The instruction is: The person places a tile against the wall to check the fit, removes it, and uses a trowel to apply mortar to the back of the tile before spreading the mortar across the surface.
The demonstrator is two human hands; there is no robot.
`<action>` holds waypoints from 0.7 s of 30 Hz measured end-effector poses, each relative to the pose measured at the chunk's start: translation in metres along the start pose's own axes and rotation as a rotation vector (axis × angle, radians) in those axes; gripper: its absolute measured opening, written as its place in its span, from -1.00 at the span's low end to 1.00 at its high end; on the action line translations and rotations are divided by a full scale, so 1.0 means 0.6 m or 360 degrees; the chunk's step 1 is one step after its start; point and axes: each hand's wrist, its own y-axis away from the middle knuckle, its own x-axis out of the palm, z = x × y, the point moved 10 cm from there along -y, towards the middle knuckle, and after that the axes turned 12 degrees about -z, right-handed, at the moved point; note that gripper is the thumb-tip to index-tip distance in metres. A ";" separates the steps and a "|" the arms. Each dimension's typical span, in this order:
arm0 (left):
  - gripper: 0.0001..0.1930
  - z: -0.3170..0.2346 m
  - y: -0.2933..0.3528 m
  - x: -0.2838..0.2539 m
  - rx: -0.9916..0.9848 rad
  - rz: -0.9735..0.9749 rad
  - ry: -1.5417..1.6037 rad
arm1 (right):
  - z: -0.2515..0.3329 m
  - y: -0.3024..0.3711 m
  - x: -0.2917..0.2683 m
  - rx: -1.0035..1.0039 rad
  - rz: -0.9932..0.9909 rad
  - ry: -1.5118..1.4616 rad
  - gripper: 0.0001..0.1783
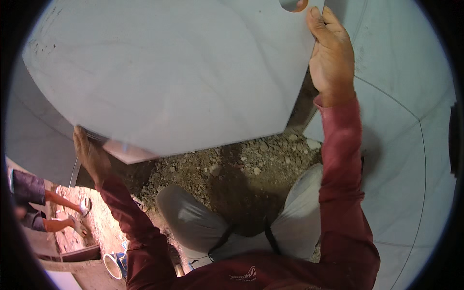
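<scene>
A large pale tile [183, 77] with faint grey marbling is held up in front of me, over the rubble bed. Near its far right corner there is a round hole [293, 5]. My right hand [332, 58] grips the right edge just beside this hole, thumb on the face and the other fingers partly hidden behind. At the near left, my left hand [93, 155] holds the tile's lower left edge, its fingers partly concealed. The tile's near edge hangs above the gravel, in front of my bent knees.
Gravelly rubble [241, 162] lies between my knees and the tile. Similar pale tiles [396, 164] cover the right side; another tile surface [38, 140] is at left. At lower left, another person's legs [60, 198] show near a bucket [113, 266].
</scene>
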 end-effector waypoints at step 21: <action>-0.09 0.227 0.232 0.356 -0.0509 0.0149 0.0003 | -0.196 0.200 -0.426 0.0115 -0.1161 0.0322 -0.54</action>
